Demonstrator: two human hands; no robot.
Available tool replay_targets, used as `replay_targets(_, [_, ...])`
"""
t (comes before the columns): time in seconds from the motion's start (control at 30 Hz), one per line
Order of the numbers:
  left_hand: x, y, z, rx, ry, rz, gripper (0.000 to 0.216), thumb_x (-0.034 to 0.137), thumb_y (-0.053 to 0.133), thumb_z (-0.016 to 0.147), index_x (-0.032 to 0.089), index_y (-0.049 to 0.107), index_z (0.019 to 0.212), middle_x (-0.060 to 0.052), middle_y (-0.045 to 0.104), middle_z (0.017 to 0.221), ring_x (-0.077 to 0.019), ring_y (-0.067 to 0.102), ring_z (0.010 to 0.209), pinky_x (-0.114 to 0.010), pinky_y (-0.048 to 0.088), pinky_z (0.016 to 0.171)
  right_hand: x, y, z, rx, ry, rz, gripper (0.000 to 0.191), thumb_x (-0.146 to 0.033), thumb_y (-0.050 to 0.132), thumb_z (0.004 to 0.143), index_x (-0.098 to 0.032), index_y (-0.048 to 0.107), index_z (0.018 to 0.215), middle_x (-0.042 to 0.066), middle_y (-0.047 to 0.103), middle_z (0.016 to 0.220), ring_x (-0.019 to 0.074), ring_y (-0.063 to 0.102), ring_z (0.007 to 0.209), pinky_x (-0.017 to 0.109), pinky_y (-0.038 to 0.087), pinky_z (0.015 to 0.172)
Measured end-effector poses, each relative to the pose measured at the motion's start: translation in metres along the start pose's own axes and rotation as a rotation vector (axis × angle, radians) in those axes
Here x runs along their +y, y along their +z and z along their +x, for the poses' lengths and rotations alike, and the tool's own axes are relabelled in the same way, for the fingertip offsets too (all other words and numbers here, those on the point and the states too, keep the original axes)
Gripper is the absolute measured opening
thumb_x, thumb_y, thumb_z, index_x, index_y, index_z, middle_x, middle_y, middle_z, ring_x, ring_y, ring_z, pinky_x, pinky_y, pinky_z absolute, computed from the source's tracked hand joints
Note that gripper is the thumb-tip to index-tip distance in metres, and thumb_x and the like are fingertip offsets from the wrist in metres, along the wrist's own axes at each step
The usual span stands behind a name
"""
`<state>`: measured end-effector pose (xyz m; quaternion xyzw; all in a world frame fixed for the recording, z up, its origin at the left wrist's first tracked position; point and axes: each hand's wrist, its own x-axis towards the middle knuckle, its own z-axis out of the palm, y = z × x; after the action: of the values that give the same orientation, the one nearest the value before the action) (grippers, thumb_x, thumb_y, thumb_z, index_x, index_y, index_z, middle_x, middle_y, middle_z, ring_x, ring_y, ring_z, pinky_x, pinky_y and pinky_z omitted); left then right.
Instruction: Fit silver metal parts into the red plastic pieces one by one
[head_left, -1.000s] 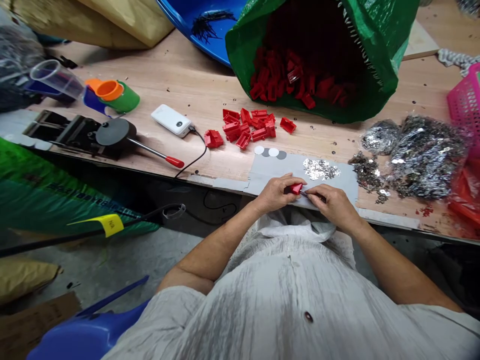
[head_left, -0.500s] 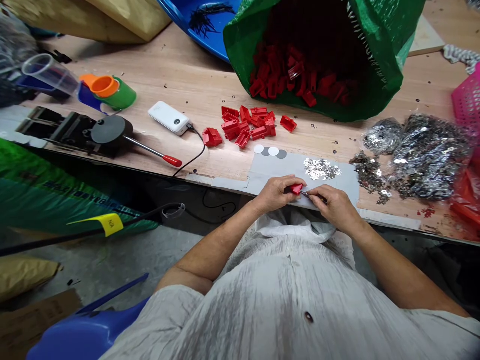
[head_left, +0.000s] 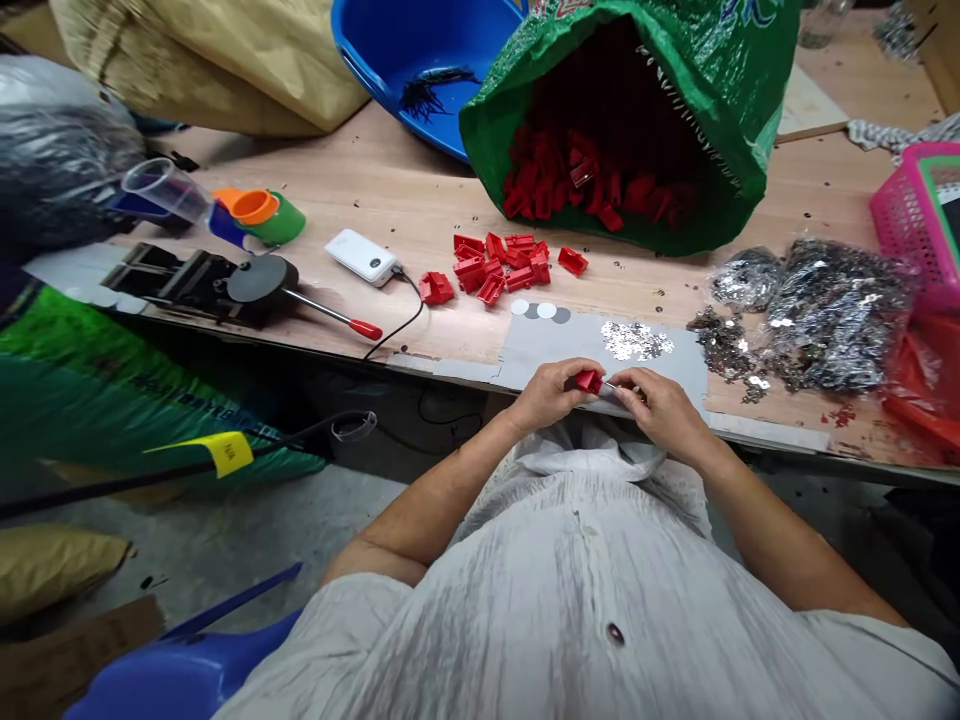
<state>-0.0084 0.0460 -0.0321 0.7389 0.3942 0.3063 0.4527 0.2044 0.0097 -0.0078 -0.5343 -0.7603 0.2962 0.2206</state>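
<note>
Unmoved at table (head_left: 439, 340) edge, left hand (head_left: 549, 396) grips clip (head_left: 589, 380), right hand (head_left: 661, 412) touching.

Crinkled pale-grey short-sleeved shirt (head_left: 570, 590) with dark button (head_left: 615, 633).

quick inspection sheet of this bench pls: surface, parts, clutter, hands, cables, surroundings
surface: wooden table, grey mat at near edge
job's things: red plastic piece, thin metal part, loose red pieces, silver bits on the mat
clutter: power bank, lever press, stacked cups, bags of metal parts
grippers: left hand pinches the red plastic piece; right hand holds the thin metal part against it
cables: black cable from power bank over the table edge
surroundings: green sack of red pieces, blue basin, pink basket, blue chair
</note>
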Motion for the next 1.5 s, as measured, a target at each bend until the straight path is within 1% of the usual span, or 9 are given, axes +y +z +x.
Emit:
replay_targets(0.5, [-0.004, 0.001, 0.002, -0.035, 0.041, -0.084, 0.045, 0.006, 0.063, 0.071, 0.023, 0.071, 0.112, -0.006, 0.073, 0.115, -0.0202, 0.068, 0.108, -0.034, 0.049, 0.099, 0.001, 0.009, 0.004, -0.09, 0.017, -0.111, 0.014, -0.023, 0.054, 0.094, -0.023, 0.067, 0.096, 0.004, 0.07, 0.092, 0.0188, 0.064, 0.082, 0.031, 0.045, 0.075])
replay_targets(0.77, [0.004, 0.005, 0.003, -0.016, 0.04, -0.073, 0.037, 0.008, 0.064, 0.07, 0.023, 0.072, 0.104, -0.003, 0.074, 0.105, -0.0197, 0.067, 0.098, -0.033, 0.049, 0.094, -0.005, 0.014, 0.003, -0.077, 0.023, -0.178, 0.014, -0.022, 0.05, 0.094, -0.022, 0.064, 0.095, 0.005, 0.069, 0.091, 0.0201, 0.064, 0.083, 0.03, 0.045, 0.071])
replay_targets(0.87, [0.011, 0.005, -0.002, 0.079, 0.005, -0.069, 0.027, 0.012, 0.07, 0.07, 0.022, 0.069, 0.095, -0.003, 0.071, 0.097, -0.0187, 0.064, 0.091, -0.032, 0.048, 0.089, -0.005, 0.012, -0.002, -0.05, -0.023, -0.122, 0.018, -0.025, 0.045, 0.097, -0.023, 0.061, 0.104, 0.006, 0.069, 0.1, 0.0211, 0.065, 0.088, 0.032, 0.047, 0.073])
replay_targets(0.93, [0.017, 0.005, -0.007, 0.207, -0.072, -0.175, 0.025, 0.019, 0.076, 0.069, 0.02, 0.066, 0.093, -0.002, 0.068, 0.095, -0.0174, 0.062, 0.088, -0.03, 0.047, 0.087, -0.004, 0.008, -0.005, 0.052, -0.055, -0.009, 0.02, -0.028, 0.042, 0.099, -0.022, 0.059, 0.108, 0.008, 0.069, 0.104, 0.0209, 0.065, 0.09, 0.032, 0.048, 0.074])
replay_targets(1.0, [0.025, 0.005, -0.011, 0.296, -0.157, -0.427, 0.028, 0.026, 0.078, 0.072, 0.02, 0.062, 0.094, -0.002, 0.067, 0.093, -0.0162, 0.064, 0.088, -0.029, 0.046, 0.086, -0.007, 0.003, -0.008, 0.132, -0.042, 0.114, 0.021, -0.032, 0.041, 0.1, -0.022, 0.056, 0.112, 0.007, 0.07, 0.097, 0.019, 0.065, 0.079, 0.031, 0.049, 0.069])
replay_targets(1.1, [0.04, 0.007, -0.016, 0.262, -0.265, -0.922, 0.029, 0.036, 0.078, 0.076, 0.018, 0.058, 0.088, -0.002, 0.068, 0.088, -0.0165, 0.068, 0.089, -0.03, 0.048, 0.089, -0.016, -0.004, -0.01, 0.077, -0.023, 0.207, 0.033, -0.037, 0.038, 0.102, -0.023, 0.05, 0.129, 0.001, 0.069, 0.079, 0.016, 0.061, 0.064, 0.029, 0.048, 0.065])
replay_targets(1.2, [0.053, 0.01, -0.018, 0.205, -0.357, -1.247, 0.034, 0.035, 0.082, 0.073, 0.017, 0.053, 0.078, -0.002, 0.068, 0.085, -0.0159, 0.07, 0.086, -0.03, 0.049, 0.089, -0.03, -0.009, -0.009, 0.011, -0.056, 0.162, 0.044, -0.038, 0.038, 0.103, -0.026, 0.041, 0.145, -0.003, 0.066, 0.071, 0.0157, 0.062, 0.065, 0.029, 0.048, 0.07])
replay_targets(1.37, [0.064, 0.016, -0.019, 0.263, -0.441, -1.428, 0.026, 0.028, 0.075, 0.082, 0.016, 0.053, 0.072, 0.0, 0.061, 0.074, -0.0103, 0.062, 0.069, -0.028, 0.052, 0.083, -0.041, -0.011, -0.009, 0.038, -0.086, 0.097, 0.04, -0.041, 0.039, 0.103, -0.029, 0.053, 0.138, -0.001, 0.068, 0.072, 0.0169, 0.065, 0.066, 0.029, 0.048, 0.067])
replay_targets(1.5, [0.067, 0.018, -0.019, 0.25, -0.439, -1.487, 0.02, 0.025, 0.074, 0.083, 0.014, 0.058, 0.075, -0.001, 0.061, 0.077, -0.0111, 0.061, 0.071, -0.03, 0.053, 0.088, -0.04, -0.011, -0.009, 0.076, -0.09, 0.098, 0.038, -0.041, 0.04, 0.102, -0.028, 0.057, 0.134, 0.002, 0.073, 0.087, 0.0181, 0.069, 0.073, 0.03, 0.051, 0.069])
